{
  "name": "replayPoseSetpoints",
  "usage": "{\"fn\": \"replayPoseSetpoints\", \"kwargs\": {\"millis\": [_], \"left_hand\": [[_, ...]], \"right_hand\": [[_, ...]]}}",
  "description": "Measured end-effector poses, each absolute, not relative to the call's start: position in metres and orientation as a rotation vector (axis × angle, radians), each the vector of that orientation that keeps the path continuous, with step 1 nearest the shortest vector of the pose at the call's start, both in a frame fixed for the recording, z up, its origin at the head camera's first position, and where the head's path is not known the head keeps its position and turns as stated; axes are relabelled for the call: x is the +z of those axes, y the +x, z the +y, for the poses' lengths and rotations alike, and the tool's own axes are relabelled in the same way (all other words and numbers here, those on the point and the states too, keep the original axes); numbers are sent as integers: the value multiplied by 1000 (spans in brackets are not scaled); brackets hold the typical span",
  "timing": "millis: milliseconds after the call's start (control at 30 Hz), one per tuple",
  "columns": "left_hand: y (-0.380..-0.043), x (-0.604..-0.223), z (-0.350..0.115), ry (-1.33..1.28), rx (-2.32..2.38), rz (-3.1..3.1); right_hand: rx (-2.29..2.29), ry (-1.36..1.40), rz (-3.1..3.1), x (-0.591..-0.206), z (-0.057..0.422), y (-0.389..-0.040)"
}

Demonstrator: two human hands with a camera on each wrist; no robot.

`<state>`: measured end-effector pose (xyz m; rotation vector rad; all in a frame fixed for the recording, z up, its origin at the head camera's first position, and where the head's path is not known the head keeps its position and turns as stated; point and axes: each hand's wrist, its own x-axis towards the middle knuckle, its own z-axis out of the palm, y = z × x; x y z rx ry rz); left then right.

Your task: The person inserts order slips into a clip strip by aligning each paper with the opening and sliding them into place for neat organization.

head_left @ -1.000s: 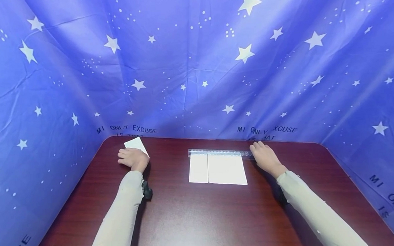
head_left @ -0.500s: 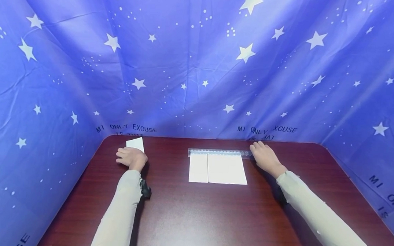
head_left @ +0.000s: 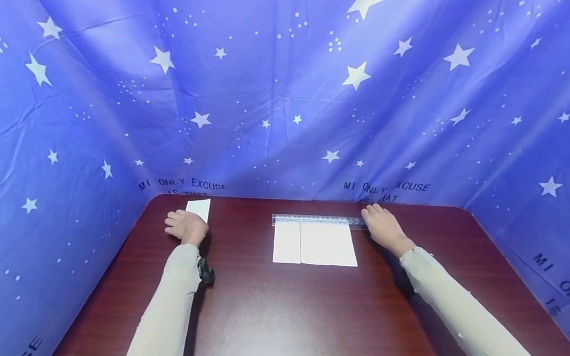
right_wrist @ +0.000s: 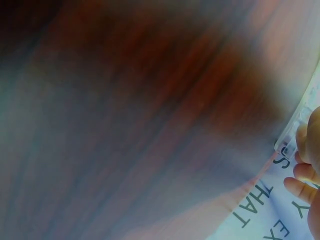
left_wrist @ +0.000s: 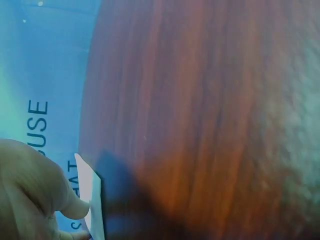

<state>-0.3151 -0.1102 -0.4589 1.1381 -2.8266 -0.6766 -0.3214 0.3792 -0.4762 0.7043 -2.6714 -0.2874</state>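
Near the table's back left, my left hand (head_left: 187, 226) pinches a piece of white paper (head_left: 198, 207) that sticks out past the fingers. My left thumb (left_wrist: 75, 207) lies against the paper (left_wrist: 90, 192) in the left wrist view. At the back right, my right hand (head_left: 385, 228) grips the right end of a clear plastic ruler (head_left: 315, 220). In the right wrist view the fingers (right_wrist: 302, 142) are at the ruler's end (right_wrist: 287, 137). Below the ruler lie two white sheets side by side, a narrow one (head_left: 287, 244) and a wider one (head_left: 328, 245), their top edges overlapped by it.
The dark red wooden table (head_left: 271, 311) has rounded back corners. A blue curtain (head_left: 242, 84) with stars and lettering surrounds it at the back and both sides. A dark strapped device (head_left: 206, 271) is on my left wrist.
My left hand has moved slightly left, and the paper in it has turned so its top edge lies nearly level. My right hand, the ruler and the two sheets stay put.
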Motion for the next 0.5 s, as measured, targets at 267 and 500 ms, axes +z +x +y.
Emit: {"fn": "replayPoseSetpoints", "kwargs": {"millis": [267, 500], "left_hand": [[-314, -459, -112, 1161, -688, -2798], [-316, -460, -116, 1141, -684, -2844]], "right_hand": [[-293, 689, -2679, -477, 379, -321], [-294, 687, -2682, -477, 379, -322]]}}
